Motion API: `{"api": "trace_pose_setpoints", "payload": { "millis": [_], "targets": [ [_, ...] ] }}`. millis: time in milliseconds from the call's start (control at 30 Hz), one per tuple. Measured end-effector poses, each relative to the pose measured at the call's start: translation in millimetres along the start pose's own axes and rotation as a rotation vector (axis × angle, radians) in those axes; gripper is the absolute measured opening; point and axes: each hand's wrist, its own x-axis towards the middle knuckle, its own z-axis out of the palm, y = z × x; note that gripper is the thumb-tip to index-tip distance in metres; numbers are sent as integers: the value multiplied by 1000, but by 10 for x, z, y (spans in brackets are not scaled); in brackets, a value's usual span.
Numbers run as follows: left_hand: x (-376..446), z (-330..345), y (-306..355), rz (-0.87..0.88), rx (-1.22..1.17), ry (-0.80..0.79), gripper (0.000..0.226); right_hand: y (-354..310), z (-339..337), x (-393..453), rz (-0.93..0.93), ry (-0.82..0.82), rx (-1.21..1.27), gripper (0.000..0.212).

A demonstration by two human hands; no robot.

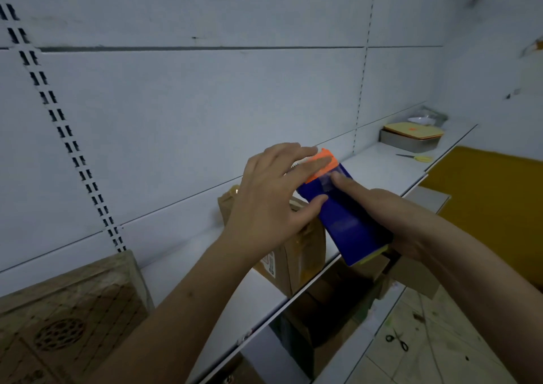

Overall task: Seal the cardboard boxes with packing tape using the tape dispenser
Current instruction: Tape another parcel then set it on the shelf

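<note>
- Currently, the tape dispenser (343,207), a blue body with an orange cutter end, is held in the air above the front edge of the white shelf (382,166), tilted with the orange end up and away from the person.
- The right hand (393,222) wraps the lower body of the dispenser from underneath; its index finger lies extended along the top face toward the cutter. This grip appears intended to steady the tool while the tape end is prepared.
- The left hand (276,195) rests over the orange end with fingers nearly straight and spread; the thumb touches the blue side. Whether it pinches a free tape end cannot be told, as the fingers cover that area.
- Judgement: the step in hand is locating or drawing out the tape end; no tape is yet being laid on a box.
- The cardboard box (293,254) stands upright on the shelf directly behind and below the left hand, apart from the dispenser. Glossy strips on its sides suggest tape already applied there.
- A second, larger printed carton (67,322) sits at lower left.
- Yellow-handled scissors (417,157) and a metal tray (411,141) lie farther along the shelf, well apart from the work.
</note>
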Motion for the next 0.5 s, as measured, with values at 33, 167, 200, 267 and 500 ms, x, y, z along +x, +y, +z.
{"api": "trace_pose_setpoints", "payload": {
  "millis": [33,167,200,267,500],
  "targets": [
    [6,22,-22,16,15,33,42,-3,14,6,1,-8,-7,75],
    [69,44,-95,-25,-73,163,17,-36,64,5,-14,-55,-62,83],
    [91,27,-103,-68,-141,151,15,-52,67,5,-20,-74,-59,82],
    [142,-31,-99,-216,-339,112,13,-95,55,13,-18,-119,-7,79],
    [258,-282,-580,-1014,-815,330,14,-321,-31,34,-43,-270,-98,64]
  ]
}}
